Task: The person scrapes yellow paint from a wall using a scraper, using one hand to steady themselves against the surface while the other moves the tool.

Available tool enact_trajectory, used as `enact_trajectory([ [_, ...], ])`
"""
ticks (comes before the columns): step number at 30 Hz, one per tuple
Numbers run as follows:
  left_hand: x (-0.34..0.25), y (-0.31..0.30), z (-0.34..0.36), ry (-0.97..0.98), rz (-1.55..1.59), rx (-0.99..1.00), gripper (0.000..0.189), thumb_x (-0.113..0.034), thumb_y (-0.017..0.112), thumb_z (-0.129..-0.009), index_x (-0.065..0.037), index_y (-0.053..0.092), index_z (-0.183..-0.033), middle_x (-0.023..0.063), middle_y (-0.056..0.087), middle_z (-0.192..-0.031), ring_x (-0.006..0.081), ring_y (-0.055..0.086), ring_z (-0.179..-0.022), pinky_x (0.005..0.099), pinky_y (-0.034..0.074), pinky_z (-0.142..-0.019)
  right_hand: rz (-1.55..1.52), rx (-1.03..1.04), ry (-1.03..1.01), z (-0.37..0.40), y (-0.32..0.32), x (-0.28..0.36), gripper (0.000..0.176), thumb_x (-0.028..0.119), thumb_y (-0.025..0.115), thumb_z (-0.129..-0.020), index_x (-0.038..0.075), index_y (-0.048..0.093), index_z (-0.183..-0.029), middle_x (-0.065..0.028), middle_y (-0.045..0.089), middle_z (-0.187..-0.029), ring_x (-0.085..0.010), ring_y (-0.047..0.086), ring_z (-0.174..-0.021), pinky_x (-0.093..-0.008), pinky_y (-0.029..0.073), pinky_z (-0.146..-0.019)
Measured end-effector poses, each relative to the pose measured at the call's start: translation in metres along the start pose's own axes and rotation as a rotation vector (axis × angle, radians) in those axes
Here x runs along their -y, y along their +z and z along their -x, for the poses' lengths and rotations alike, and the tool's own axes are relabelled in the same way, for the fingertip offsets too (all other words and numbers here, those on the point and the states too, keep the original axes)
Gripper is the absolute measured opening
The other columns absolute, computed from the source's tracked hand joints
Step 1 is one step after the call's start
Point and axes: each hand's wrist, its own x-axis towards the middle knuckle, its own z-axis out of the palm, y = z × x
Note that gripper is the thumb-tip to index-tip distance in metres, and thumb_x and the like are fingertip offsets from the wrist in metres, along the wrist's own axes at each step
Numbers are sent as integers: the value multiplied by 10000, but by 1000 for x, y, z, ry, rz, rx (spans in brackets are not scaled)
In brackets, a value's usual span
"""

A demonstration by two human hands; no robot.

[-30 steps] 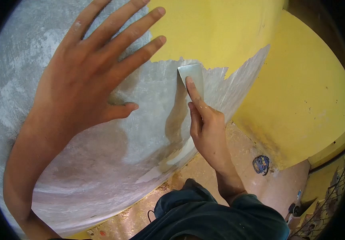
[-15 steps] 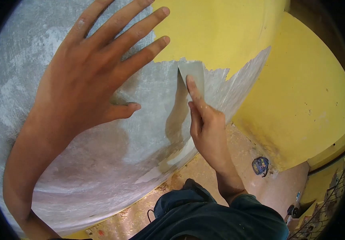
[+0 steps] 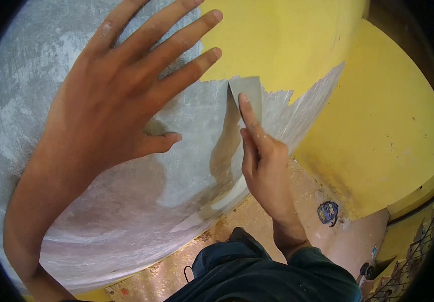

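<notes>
My left hand [image 3: 111, 100] is spread on the wall [image 3: 197, 151], its fingers apart and reaching toward the yellow paint [image 3: 272, 40]. To its right, my right hand [image 3: 267, 161] is closed around a scraper [image 3: 249, 93], index finger stretched along the flat blade. The grip hides the handle. The blade's edge lies along the ragged border where yellow paint meets bare grey plaster, and it casts a dark shadow on the plaster to its left.
At the right stands another yellow wall [image 3: 378, 116], stained near its base. A blue and black bag-like item [image 3: 328, 213] sits on the speckled floor [image 3: 307, 201] below. Wire mesh [image 3: 408, 272] and dark odds and ends fill the lower right corner.
Both hands and the wall appear shifted slightly right in view. The blade stays at the paint border, with the scraper still held and the left hand still spread.
</notes>
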Motion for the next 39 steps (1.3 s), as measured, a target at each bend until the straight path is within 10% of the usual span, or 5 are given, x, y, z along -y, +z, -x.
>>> enact_trajectory([
  [23,-8,-21,-1,39,25,95,962,-817,521,-910,-127,418,-1572,214,313,-1668,402,191,-1582,673,85,-1267,38,-51,18,-3,-2,7,638,-61,576,-1000,193,487,-1578,-292,561,-781,-289,532,-587,-304,473,-624],
  [25,-17,-35,-4,-239,188,173,1294,-652,951,-432,-326,434,-1573,0,298,-1715,232,222,-1600,489,119,-1355,39,-23,-37,4,3,2,643,-49,573,-1009,200,467,-1592,-277,539,-754,-281,507,-567,-304,461,-603],
  [39,-21,-35,-3,-228,193,177,1259,-706,914,-479,-316,430,-1574,-2,284,-1719,227,197,-1606,487,103,-1358,-8,-45,-36,1,3,8,610,-34,562,-1022,174,471,-1588,-264,557,-741,-214,461,-560,-298,452,-590],
])
